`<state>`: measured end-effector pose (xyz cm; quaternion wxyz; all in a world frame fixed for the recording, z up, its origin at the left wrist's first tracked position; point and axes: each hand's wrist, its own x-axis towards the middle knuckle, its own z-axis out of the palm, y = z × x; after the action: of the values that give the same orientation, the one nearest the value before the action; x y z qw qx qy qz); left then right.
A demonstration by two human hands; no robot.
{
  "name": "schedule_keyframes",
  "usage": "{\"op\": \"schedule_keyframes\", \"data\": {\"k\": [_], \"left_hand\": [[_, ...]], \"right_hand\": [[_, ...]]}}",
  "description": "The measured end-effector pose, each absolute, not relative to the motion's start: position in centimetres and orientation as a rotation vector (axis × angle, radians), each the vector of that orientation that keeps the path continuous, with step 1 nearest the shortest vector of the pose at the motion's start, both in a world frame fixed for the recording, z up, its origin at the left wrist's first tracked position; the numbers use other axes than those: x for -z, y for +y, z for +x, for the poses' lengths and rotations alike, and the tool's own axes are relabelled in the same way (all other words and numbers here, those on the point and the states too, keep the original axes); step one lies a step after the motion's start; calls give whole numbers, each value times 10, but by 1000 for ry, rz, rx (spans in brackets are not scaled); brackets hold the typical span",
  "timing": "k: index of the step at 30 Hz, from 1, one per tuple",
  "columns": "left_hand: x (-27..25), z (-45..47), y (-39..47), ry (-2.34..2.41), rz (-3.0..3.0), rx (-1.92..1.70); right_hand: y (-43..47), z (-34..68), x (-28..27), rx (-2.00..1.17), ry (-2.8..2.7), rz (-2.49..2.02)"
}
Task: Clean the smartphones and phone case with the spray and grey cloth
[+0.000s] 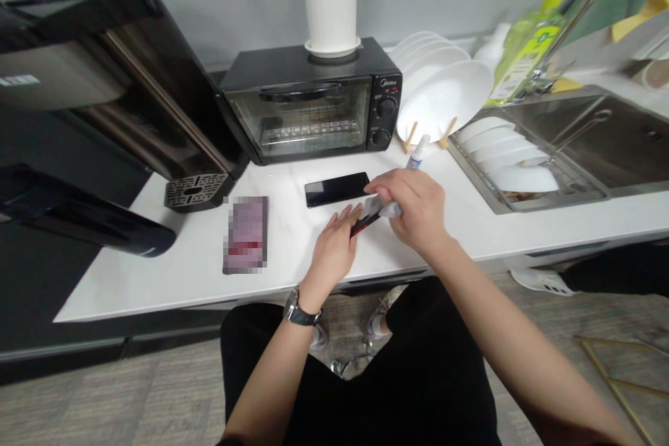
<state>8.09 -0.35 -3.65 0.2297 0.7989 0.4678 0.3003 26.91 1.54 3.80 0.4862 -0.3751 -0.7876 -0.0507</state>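
Note:
My left hand [334,247] reaches to the counter with its thumb and fingers around the left end of a flat dark item with a red edge [363,224]. Most of that item is covered by my hands, so its exact kind does not show. Over its other end, my right hand [421,205] has its fingers closed on a whitish wipe [389,209], pressed against the item. Just beyond them lies a black phone [334,190], face up. A small white spray bottle [419,152] stands behind my right hand, its lower part hidden.
A toaster oven [313,111] carries a white pot [330,3]. Plates [444,97] stand in a rack beside the sink [590,132]. At left are a pixelated purple item [247,233], a dark bottle [130,230] and a large black machine [162,97]. Another person's shoe [541,281] shows at right.

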Motion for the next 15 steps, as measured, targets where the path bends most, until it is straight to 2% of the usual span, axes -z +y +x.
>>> {"op": "schedule_keyframes", "data": {"k": [3, 6, 8, 11, 15], "left_hand": [[33, 74, -7, 1093, 1991, -952], [28, 71, -11, 1022, 1950, -910], [26, 73, -10, 1049, 1961, -893], [26, 77, -8, 1092, 1955, -916], [36, 71, -15, 1166, 1960, -958]], "right_hand": [[21, 285, -2, -214, -1625, -1169], [24, 301, 26, -444, -1572, -1343], [22, 302, 34, -401, -1569, -1425], [11, 283, 30, -136, -1613, -1484], [-19, 227, 19, 61, -1891, -1369]]}}
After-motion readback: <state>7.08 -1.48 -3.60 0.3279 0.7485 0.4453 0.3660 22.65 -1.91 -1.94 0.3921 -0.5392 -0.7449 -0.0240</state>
